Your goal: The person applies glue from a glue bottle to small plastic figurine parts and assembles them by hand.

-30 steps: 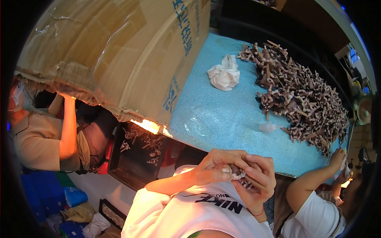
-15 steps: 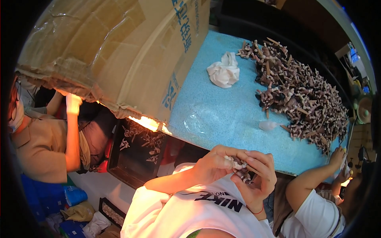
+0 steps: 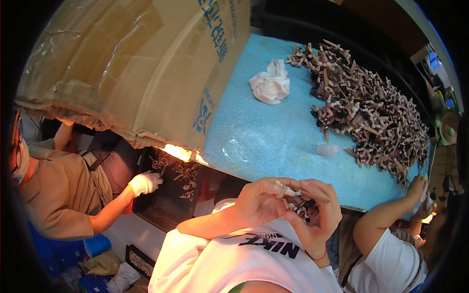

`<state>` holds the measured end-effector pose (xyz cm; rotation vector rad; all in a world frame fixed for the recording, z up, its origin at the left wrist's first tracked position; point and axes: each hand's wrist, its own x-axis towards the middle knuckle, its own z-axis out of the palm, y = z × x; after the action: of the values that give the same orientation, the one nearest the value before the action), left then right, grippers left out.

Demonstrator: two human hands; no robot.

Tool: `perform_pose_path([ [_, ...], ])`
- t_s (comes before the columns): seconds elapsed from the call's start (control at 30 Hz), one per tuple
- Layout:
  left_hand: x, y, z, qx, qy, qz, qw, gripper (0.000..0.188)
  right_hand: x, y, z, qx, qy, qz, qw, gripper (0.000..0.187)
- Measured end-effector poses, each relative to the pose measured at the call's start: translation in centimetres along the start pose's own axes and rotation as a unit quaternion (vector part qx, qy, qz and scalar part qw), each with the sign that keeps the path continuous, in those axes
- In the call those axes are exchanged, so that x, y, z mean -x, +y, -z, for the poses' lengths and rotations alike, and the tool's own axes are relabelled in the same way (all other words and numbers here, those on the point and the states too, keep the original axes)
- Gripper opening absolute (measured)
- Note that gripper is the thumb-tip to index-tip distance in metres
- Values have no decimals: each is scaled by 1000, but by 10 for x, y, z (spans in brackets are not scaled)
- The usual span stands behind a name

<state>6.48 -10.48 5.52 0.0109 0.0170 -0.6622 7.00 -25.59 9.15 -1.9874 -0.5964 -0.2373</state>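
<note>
Head view: one figure (image 3: 296, 201) held between two hands, near the table (image 3: 278, 141) edge. Left hand (image 3: 256, 199) pinches its pale end; right hand (image 3: 327, 219) grips the other end, thumb opposite fingers. Beyond: one carton (image 3: 122, 58), one tissue (image 3: 270, 85), one pile (image 3: 361, 112), contents too many to count. Change from earlier frame: co-worker's gloved hand (image 3: 145, 183), previously by the carton's torn edge, now at one dark tray (image 3: 163, 207).

1. At lower centre of the frame, the left hand (image 3: 258, 199) is holding its fingers bent.
2. Beside it, the right hand (image 3: 323, 210) is facing left, fingers curved.
3. The left forearm (image 3: 207, 225) is sloping up rightward.
</note>
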Motion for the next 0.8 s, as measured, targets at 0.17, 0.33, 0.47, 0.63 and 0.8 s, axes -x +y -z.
perform_pose_path([
  [0.17,-1,-2,7,42,1,-1,999,40,-4,-2,2,8,-12,-2,1000,52],
  [0.33,-2,-3,3,74,23,5,997,37,-8,-4,4,13,-19,-1,1000,52],
  [0.47,-1,-1,1,63,23,13,998,36,-7,-3,3,15,-14,-4,1000,47],
  [0.63,-1,3,0,-323,32,-80,943,35,-2,3,6,-6,-14,-21,1000,48],
  [0.8,1,5,6,-466,-44,-189,863,33,1,11,4,-28,-22,46,998,51],
])
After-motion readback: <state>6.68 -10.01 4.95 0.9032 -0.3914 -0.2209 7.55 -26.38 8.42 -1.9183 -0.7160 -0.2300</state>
